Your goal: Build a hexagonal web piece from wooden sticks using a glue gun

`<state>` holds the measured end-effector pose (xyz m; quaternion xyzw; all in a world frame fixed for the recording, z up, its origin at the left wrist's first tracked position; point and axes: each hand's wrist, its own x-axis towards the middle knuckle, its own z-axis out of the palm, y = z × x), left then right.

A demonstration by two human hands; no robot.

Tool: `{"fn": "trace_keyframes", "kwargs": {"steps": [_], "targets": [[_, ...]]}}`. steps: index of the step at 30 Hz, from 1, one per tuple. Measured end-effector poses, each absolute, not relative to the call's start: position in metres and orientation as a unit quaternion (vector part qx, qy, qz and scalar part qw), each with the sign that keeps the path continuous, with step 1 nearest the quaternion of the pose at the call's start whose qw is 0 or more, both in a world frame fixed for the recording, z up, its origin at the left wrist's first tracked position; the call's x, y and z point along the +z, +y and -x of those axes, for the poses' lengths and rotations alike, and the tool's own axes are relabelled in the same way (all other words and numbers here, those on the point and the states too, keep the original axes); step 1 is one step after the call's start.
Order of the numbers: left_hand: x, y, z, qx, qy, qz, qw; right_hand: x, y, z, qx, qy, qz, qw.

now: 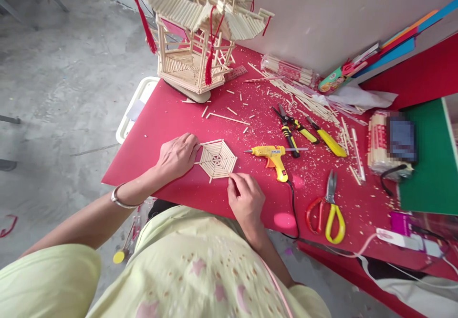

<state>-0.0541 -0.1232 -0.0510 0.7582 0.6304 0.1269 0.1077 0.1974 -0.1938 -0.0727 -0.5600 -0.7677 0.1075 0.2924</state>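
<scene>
A hexagonal panel of thin wooden sticks [218, 161], built up in rings like a web, lies flat on the red tabletop [171, 117]. At its left edge, my left hand [178, 156] has its fingers closed on a stick end. My right hand [246, 198] pinches the lower right corner between thumb and forefinger. Just right of the panel rests a yellow glue gun [274, 158] on its side, nozzle toward the panel and a clear glue stick out the back. Both fingertip contacts are partly covered by the fingers.
A stick-built pavilion [195, 60] with red tassels stands at the back left. Cutting pliers [286, 129], a yellow-handled tool [329, 141] and red-and-yellow-handled scissors [331, 208] lie to the right. Loose sticks [304, 98] and shavings are scattered about. A black cord [294, 213] hangs over the front edge.
</scene>
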Motion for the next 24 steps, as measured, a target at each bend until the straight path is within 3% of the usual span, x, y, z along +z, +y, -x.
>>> {"fn": "trace_keyframes", "kwargs": {"steps": [14,19,24], "targets": [[-0.053,-0.124,0.054,0.154,0.642,-0.742,0.117,-0.071,-0.194,-0.194,0.119,-0.765,0.564,0.287],[-0.049,-0.126,0.063,0.245,0.635,-0.714,0.16,-0.06,-0.193,-0.202,0.121,-0.75,0.569,0.314],[-0.03,-0.126,0.053,0.298,0.613,-0.69,0.244,-0.036,-0.182,-0.256,0.031,-0.695,0.634,0.337]]}}
